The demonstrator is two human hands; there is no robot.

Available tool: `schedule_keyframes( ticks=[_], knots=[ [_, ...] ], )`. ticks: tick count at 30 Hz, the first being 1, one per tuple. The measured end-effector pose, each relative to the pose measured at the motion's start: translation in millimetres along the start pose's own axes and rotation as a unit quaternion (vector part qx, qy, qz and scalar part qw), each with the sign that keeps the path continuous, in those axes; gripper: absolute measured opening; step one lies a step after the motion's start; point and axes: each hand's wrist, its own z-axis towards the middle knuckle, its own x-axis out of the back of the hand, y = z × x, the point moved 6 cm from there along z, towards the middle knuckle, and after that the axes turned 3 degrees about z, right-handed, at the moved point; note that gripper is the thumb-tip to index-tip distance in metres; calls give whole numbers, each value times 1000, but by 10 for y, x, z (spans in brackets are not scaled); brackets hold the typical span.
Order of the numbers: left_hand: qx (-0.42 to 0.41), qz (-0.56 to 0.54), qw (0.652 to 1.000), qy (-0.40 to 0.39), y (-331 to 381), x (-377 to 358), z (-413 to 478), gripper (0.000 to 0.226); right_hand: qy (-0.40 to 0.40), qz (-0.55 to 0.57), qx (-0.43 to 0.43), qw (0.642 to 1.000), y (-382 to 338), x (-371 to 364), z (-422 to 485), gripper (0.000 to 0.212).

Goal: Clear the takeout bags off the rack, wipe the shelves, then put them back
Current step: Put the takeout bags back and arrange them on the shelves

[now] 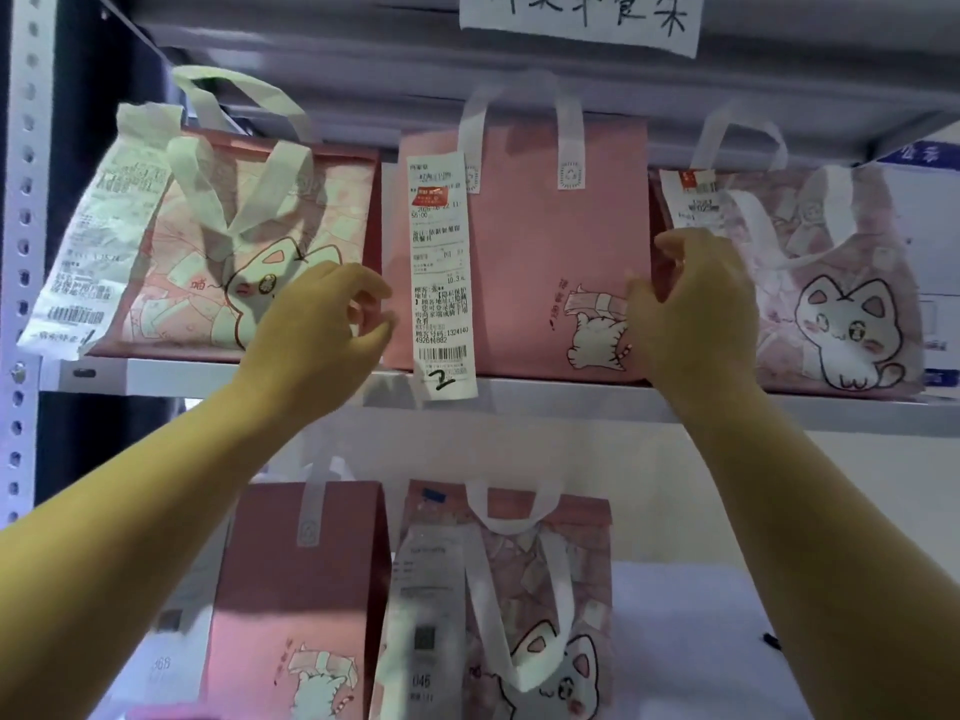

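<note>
Bag in question: mid bag (524, 262), plain pink w/ a cat print low on its front, standing upright in the centre of the upper shelf (571, 394), white handles up against the shelf above. Long receipt (440, 283) hangs down its left front, bottom end past the shelf lip, handwritten mark at the foot.

right hand (696, 309) grips the bag's right edge: thumb on the front face by the cat print, fingers curled round the side in the gap next to the neighbour. left hand (317, 330) is up at the bag's left edge, fingers curled, thumb and forefinger close together. It's blurred there, so can't tell if it has hold of the bag or is only beside it. Both forearms reach up from below.

Either side, same shelf: left bag (208, 283), pink w/ cat pattern, leaning a bit, crumpled receipt (93, 241) draped over its left end; right bag (831, 304), paler pink, cat face on front, small receipt at top left. Both sit just beside the mid bag.

Lower shelf (701, 641): plain pink bag (291, 589) and patterned cat bag (519, 589), side by side, upright, the latter w/ a receipt on its front.

Perforated post (23, 200) runs up the left. Paper sign (579, 18) w/ handwritten characters is stuck on the top beam.
</note>
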Motion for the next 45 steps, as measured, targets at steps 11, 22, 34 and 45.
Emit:
schedule_keyframes(
  ticks=[11, 22, 34, 45],
  knots=[
    [14, -53, 997, -61, 201, 100, -740, 14, -123, 139, 64, 981, -364, 55, -974, 11],
    [131, -34, 971, -197, -379, -14, -1830, 17, -381, 172, -5, 908, -436, -571, -2045, 14],
    [367, -31, 920, -136, -1823, 377, -2768, 6, -412, 224, -173, 866, -681, -1355, -2978, 8],
    [402, -78, 894, -181, -2320, 150, -3146, 14, -416, 193, -273, 846, -812, -1704, -3577, 16]
  ],
)
